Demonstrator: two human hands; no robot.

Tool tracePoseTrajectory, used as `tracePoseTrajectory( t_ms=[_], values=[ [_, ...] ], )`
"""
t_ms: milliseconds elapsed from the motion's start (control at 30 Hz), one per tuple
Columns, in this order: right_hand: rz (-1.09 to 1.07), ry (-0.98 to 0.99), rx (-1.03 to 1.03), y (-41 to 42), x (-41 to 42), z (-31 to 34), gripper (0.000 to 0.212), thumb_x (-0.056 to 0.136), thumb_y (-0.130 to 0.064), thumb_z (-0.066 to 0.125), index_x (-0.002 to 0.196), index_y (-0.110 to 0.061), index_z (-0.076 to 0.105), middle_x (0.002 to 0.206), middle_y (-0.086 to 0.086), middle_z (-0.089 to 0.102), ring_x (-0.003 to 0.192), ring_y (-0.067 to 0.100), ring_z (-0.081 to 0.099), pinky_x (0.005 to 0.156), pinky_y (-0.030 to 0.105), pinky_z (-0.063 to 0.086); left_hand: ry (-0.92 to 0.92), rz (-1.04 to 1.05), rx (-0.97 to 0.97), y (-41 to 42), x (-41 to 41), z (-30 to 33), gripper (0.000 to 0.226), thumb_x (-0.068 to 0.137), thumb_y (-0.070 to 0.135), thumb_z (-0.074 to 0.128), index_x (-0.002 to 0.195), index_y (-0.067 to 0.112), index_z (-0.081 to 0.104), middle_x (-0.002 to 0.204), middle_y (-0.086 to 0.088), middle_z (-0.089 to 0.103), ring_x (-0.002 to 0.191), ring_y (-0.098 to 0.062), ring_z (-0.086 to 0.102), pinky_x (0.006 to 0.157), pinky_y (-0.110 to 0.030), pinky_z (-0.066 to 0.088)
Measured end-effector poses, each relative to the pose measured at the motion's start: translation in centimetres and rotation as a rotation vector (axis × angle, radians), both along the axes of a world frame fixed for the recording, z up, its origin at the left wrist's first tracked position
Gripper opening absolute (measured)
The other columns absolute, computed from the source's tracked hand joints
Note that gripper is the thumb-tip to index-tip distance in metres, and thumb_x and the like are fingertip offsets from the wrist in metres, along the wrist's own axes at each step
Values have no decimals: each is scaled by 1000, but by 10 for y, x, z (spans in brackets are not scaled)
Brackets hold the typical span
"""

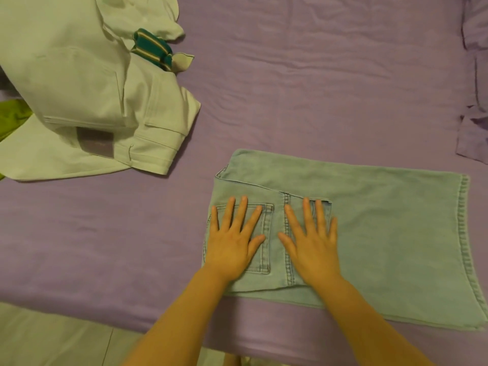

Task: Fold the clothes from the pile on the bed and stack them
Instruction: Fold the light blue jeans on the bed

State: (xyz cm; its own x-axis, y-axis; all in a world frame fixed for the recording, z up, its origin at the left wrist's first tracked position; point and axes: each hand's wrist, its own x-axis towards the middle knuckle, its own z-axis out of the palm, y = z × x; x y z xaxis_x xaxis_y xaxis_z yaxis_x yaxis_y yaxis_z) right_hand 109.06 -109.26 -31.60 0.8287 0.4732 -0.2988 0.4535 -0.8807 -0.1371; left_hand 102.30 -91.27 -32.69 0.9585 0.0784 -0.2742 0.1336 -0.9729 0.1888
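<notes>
The half-folded jeans [369,233] are pressed flat by the spread left hand [235,239] and right hand [311,241]. The pile [87,101] at ten o'clock is left unfolded; no stack is seen

Light-blue jeans [369,233]: folded, lying flat on the purple bed [290,88] near its front edge, back pocket [264,239] facing up at the left end, stitched hem at the right end. Pile [79,88]: pale cream trousers, crumpled, at the bed's far left, well apart from the jeans; a teal striped garment [153,48] protrudes at the pile's far side.
</notes>
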Motion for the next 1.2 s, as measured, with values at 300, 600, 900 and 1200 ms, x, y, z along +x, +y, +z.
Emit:
tracePoseTrajectory(
  t_ms=[300, 600, 900, 1200],
  values=[
    [-14, 78, -106, -3, 6, -16, 69, 79, -72, -15, 139, -41, -29, 147, -2, -40, 136, 23, -37, 112, 54, -11, -45, 609, -464, 14, -15, 18, 79, 90, 47, 57, 152, 20, 14, 158, -11, 16, 142, -29, 21, 115, -43, 21],
    [-189, 402, 318, -3, 10, 17, 66, 84, -66, 19, 138, -46, -13, 156, -10, -21, 136, 7, -33, 119, 41, -4, -28, 1044, -1202, 31, 11, 76, 62, 89, 22, 65, 144, 15, 36, 101, -4, 67, 92, -13, 67, 73, -24, 54],
    [-429, 731, 888, 8, 15, 101, 70, 80, -70, 34, 143, -47, 17, 147, -31, 15, 141, -5, 11, 112, 20, 14, -84, 765, -1374, -31, 33, 146, 47, 94, 28, 54, 138, 32, 41, 125, 2, 61, 98, 4, 62, 73, -7, 50],
    [-457, 467, 1038, -84, 41, 170, 62, 93, -18, 55, 131, -54, 21, 141, -35, 24, 123, -28, 22, 98, -1, 28, 85, 428, -1504, -133, 69, 173, 43, 101, 43, 17, 133, 38, 45, 123, 26, 53, 98, 33, 43, 74, 9, 32]
  ],
)
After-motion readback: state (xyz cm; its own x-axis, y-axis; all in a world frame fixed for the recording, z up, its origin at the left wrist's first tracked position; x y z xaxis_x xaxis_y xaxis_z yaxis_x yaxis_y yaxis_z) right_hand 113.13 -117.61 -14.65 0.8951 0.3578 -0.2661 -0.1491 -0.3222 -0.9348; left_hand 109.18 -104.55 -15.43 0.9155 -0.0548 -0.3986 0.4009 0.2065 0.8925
